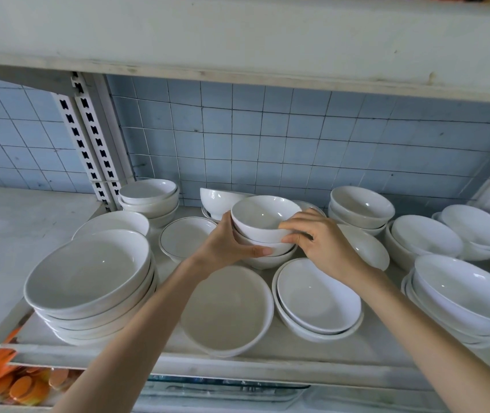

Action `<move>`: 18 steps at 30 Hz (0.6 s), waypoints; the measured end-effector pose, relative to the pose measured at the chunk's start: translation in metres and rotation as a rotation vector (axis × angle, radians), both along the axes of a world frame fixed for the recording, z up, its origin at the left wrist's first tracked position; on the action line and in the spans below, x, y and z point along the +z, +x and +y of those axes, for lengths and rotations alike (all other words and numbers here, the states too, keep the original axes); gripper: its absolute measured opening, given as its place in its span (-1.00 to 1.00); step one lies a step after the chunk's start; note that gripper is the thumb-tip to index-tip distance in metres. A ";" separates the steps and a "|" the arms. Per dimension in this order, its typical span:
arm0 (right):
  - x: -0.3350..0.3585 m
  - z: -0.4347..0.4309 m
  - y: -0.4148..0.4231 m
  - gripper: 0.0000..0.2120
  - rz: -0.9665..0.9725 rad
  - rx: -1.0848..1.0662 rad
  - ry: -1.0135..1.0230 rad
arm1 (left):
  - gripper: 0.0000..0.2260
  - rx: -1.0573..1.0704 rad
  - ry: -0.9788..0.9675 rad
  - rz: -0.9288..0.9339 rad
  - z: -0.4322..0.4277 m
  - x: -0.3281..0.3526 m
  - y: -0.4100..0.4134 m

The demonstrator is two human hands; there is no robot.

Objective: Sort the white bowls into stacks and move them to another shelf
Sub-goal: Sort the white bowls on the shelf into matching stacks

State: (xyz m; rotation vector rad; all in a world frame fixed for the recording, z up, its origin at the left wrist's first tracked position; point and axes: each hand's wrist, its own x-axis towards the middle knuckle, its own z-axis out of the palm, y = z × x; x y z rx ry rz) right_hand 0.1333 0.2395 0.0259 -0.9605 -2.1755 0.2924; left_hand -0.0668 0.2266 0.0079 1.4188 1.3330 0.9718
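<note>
Centrally, left hand and right hand clasp a small bowl stack, glossy white, from opposite sides.

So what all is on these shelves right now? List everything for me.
held stack: three bowls, white, mid-shelf
tall stack: about five large bowls, white, front left
back stack: three bowls, white, back left
line-rimmed bowl: one, white with dark rim line, left of the held stack
tilted bowl: one, white, behind the held stack
single bowl: one, white, front centre
nested pair: two, white, front, right of it
right-hand stacks: several, white, right side
shelf: one, off-white
wall tiles: pale blue, behind
orange items: several, lower left, unclear
left hand: grips the held stack
right hand: pinches its top bowl
</note>
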 end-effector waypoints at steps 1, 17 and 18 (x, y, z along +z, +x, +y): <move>0.000 0.000 0.001 -0.88 -0.002 0.006 -0.001 | -0.12 -0.005 0.008 0.007 0.000 0.000 0.000; 0.004 0.000 0.002 -0.17 0.284 -0.007 -0.741 | -0.32 -0.017 0.007 -0.038 0.001 0.001 -0.005; 0.003 0.001 0.001 -0.31 0.292 0.003 -0.740 | -0.38 -0.014 0.011 -0.038 0.000 0.002 -0.005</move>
